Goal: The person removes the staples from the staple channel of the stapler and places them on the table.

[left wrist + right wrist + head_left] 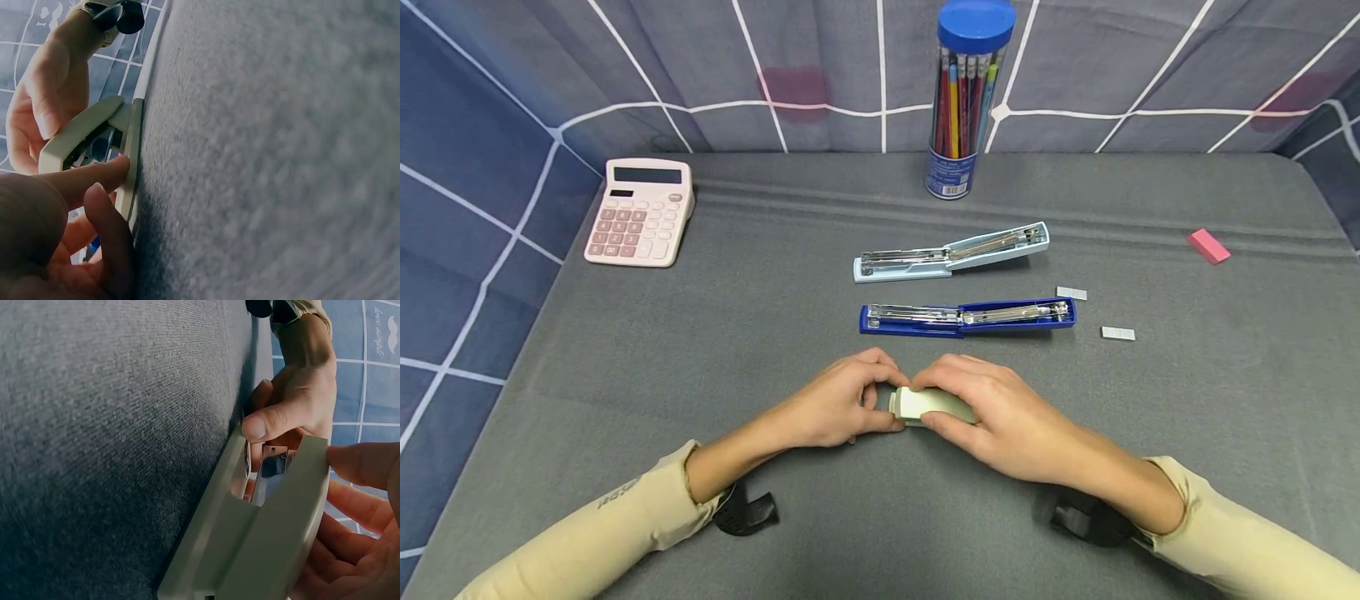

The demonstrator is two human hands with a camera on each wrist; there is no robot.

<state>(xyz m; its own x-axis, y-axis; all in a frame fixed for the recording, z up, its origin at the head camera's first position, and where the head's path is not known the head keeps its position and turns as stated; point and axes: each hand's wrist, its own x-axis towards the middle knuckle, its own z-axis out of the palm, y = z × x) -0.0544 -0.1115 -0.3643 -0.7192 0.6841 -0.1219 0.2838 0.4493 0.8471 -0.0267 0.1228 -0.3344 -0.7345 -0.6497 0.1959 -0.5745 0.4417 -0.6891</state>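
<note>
So, right hand (1000, 408) grips smooth, curved pale-green stapler (931, 402).

the words "love simple" (379, 331) and white moustache (392, 334) on blue checked cloth (350, 394), barcode (954, 190) on pencil jar (937, 173)

We see 1 pale-green stapler (943, 403), 1 light-blue stapler (917, 272), 1 dark-blue stapler (917, 329), a pink-and-white calculator (638, 215), grey tabletop (760, 267) and white-gridded blue-grey backdrop (827, 50).
</note>
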